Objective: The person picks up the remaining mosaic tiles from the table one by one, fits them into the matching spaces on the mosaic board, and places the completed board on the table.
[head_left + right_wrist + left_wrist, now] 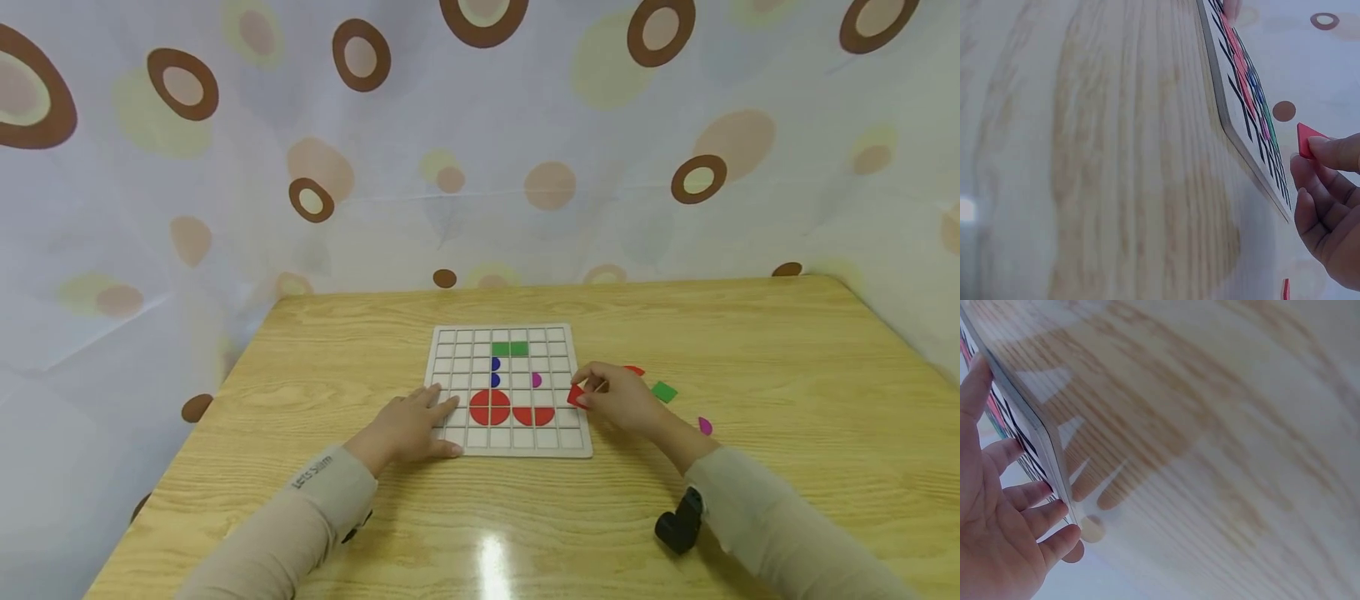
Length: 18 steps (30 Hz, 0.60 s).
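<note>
Red tile [575, 396] is being pinched by the right hand [621, 402] near the right edge of the grid board [525, 454]; the left hand [411, 425] is resting, fingers spread, on the opposite edge. Placement is apparently proceeding, the next move likely calling for alignment with a vacant cell [570, 437], while others are holding green, blue, red and magenta pieces [501, 349].

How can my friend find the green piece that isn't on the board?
Look at the wooden table, then find the white grid board lying on it. Just right of that board, seen from the head camera, loose pieces lie on the wood. The green piece has straight edges and sits between a red piece and a magenta piece, the only green one off the board.
</note>
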Tool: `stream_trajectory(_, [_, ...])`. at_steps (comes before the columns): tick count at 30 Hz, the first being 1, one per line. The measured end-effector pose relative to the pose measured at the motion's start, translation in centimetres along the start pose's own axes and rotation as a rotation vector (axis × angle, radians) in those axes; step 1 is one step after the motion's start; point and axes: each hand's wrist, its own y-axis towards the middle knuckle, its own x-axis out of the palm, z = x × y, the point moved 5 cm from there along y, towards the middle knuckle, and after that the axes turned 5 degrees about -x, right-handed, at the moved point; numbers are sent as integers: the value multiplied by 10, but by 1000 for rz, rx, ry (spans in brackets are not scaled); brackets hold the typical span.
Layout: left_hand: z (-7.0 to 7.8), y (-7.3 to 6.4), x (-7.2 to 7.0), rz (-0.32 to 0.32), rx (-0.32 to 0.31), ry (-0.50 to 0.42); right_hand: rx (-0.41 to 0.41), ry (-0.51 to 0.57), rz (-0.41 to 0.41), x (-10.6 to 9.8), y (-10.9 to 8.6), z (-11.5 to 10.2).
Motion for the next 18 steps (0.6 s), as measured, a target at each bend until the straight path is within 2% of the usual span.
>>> stream_trajectory(7, [3,-2,-4,0,5,-8,-23,-9,2,7,10,1])
stream_trajectory(18, [0,-1,-2,-2,2,-7,-53,-8,-19,19,22,-3])
